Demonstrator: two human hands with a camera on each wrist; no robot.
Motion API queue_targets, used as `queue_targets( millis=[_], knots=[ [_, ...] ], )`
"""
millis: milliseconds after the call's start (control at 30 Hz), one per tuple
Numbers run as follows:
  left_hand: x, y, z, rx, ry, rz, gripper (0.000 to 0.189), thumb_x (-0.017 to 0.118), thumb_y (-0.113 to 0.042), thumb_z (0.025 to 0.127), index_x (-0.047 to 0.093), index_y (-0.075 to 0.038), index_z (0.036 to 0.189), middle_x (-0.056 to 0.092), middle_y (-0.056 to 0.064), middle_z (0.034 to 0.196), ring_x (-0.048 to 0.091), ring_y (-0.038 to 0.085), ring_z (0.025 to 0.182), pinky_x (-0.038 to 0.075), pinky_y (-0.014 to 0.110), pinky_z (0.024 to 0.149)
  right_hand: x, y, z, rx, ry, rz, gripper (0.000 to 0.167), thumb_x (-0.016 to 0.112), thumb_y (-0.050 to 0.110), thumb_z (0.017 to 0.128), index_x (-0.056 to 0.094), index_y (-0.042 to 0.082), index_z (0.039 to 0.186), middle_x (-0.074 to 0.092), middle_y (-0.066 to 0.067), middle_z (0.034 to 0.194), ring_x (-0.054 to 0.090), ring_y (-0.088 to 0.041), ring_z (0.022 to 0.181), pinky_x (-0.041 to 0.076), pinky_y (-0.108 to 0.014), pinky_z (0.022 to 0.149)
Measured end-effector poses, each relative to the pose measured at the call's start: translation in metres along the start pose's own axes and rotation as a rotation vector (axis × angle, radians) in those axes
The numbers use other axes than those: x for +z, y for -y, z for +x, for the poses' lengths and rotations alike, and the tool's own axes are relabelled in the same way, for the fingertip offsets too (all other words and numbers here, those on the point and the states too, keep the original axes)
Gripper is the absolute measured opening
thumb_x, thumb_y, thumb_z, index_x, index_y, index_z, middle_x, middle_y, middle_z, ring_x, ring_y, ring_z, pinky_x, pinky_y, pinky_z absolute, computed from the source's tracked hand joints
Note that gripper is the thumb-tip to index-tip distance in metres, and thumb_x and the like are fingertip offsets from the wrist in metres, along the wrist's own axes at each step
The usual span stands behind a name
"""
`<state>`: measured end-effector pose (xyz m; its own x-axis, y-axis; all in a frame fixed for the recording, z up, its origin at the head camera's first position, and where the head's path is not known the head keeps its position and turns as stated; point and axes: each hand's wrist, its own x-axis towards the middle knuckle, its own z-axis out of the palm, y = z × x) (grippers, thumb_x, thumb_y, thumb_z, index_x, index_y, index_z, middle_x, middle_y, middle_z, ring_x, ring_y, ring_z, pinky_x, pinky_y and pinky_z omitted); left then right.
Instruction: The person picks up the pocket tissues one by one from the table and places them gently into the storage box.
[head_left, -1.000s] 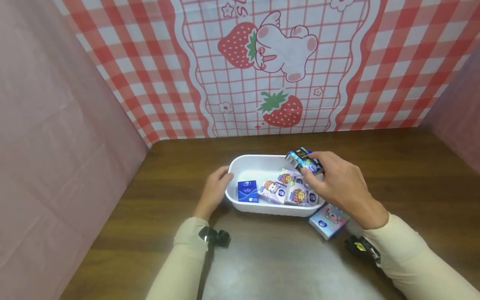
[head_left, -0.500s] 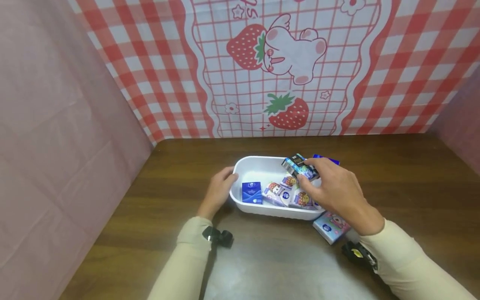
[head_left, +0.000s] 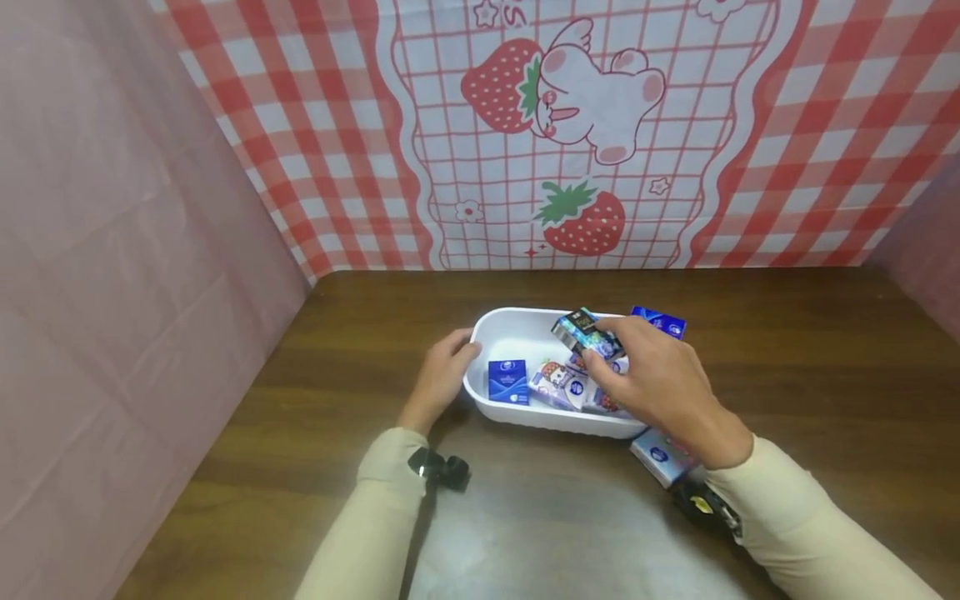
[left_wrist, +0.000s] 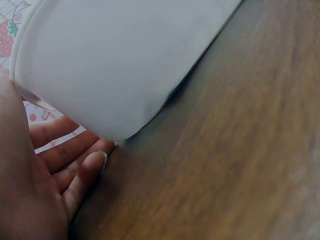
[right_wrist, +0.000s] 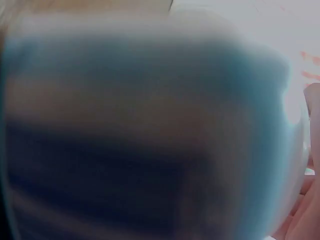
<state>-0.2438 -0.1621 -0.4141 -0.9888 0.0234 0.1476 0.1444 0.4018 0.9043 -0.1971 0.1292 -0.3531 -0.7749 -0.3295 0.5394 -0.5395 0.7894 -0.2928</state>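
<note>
A white oval plastic tub (head_left: 558, 423) stands on the table, and my left hand (head_left: 437, 375) grips its left end, thumb at the rim. In the left wrist view the fingers (left_wrist: 65, 150) curl under the end wall of the tub. My right hand (head_left: 671, 383) pinches a black and blue tissue pack (head_left: 581, 329) between thumb and fingers, tilted above the right half of the tub. Inside the tub lie a blue tissue pack (head_left: 508, 383) at the left and several light cartoon-printed packs (head_left: 557, 385), partly hidden by the right hand. A large blurred object fills most of the right wrist view.
Behind the tub's right end lies another blue pack (head_left: 660, 321). A pastel pack (head_left: 660, 457) lies on the wooden table (head_left: 360, 367) by the tub's front right corner, partly under the right wrist. A checkered strawberry cloth (head_left: 322, 150) hangs at the back.
The right hand has moved left with the black tissue pack, further over the tub, uncovering the blue pack behind. The left hand keeps its grip on the rim. The head view has shifted slightly.
</note>
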Motion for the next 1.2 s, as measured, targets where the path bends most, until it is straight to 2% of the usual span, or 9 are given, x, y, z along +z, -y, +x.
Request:
queue_targets(
  millis=[200,667,1200],
  knots=[
    [0.001,0.0,0.0,-0.004,-0.001,0.01,0.038,0.057,-0.028,0.098,0.066,-0.009,0.13,0.066,0.01,0.128,0.058,0.027,0.122,0.044,0.048,0.105,0.006,0.005,0.002,0.001,0.02,0.003,0.048,0.067,0.037,0.092,0.062,0.005,0.128,0.066,-0.015,0.124,0.065,-0.034,0.108,0.057,-0.053,0.079],
    [0.001,0.0,0.001,-0.016,0.0,0.024,0.038,0.057,-0.03,0.098,0.066,-0.01,0.129,0.066,0.01,0.127,0.059,0.027,0.12,0.045,0.048,0.104,0.011,0.009,0.002,-0.034,0.006,-0.01,0.047,0.071,0.036,0.088,0.064,0.004,0.123,0.064,-0.016,0.126,0.062,-0.034,0.113,0.056,-0.053,0.084],
    [0.0,-0.002,0.0,-0.011,0.0,-0.005,0.036,0.057,-0.027,0.099,0.066,-0.008,0.129,0.067,0.01,0.126,0.059,0.027,0.119,0.046,0.047,0.104,0.016,0.008,0.003,-0.079,0.048,0.01,0.047,0.079,0.031,0.086,0.063,0.005,0.123,0.066,-0.015,0.123,0.061,-0.034,0.115,0.053,-0.055,0.092]
  ],
)
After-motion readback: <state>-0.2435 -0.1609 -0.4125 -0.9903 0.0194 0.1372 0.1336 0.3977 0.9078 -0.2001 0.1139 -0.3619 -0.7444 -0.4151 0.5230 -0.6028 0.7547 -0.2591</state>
